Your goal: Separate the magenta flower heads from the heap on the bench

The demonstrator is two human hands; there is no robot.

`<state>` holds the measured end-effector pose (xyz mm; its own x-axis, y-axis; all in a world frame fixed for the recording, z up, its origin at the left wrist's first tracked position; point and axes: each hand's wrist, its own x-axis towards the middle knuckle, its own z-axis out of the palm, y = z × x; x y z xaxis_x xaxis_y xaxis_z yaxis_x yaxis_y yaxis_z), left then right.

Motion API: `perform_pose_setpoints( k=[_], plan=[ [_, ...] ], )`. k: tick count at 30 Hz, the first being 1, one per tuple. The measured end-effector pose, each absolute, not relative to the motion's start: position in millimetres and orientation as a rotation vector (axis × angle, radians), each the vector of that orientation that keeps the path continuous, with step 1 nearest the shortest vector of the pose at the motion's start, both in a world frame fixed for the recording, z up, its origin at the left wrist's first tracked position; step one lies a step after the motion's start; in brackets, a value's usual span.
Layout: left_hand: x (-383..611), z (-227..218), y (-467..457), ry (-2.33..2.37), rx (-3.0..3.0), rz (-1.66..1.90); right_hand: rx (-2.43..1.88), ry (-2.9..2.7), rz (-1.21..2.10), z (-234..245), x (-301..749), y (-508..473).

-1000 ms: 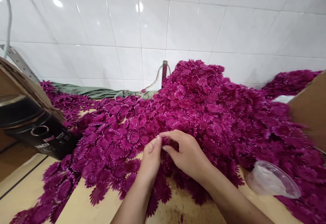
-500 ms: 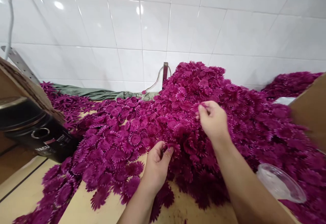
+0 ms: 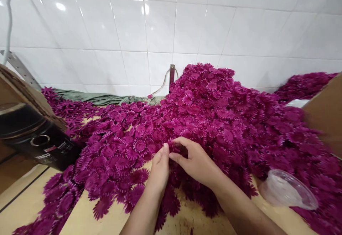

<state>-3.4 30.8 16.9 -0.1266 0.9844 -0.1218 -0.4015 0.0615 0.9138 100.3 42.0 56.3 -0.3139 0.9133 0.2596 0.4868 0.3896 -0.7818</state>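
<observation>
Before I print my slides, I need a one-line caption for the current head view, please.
Left hand and right hand close together over heaped magenta flowers, a clear plastic tub at right.

Flowers [image 3: 213, 106] on table [image 3: 82, 215], bottle [image 3: 37, 135] left, tub [image 3: 285, 191] right

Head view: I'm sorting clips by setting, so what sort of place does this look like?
Probably a small indoor workshop, judging by the great heap of magenta flower pieces spread over a yellowish work surface, with a white tiled wall behind.
</observation>
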Motion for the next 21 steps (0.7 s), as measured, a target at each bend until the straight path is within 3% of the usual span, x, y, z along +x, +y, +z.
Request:
perform_pose_setpoints(
  k=[10, 21],
  plan=[
    [-1, 25, 33, 1.053, 1.178, 1.356, -1.247, -1.695, 0.657, 56, 104, 63],
    [-2, 20, 29, 1.043, 0.954, 1.37, -1.236, -1.221, 0.585, 77, 145, 112]
  ],
)
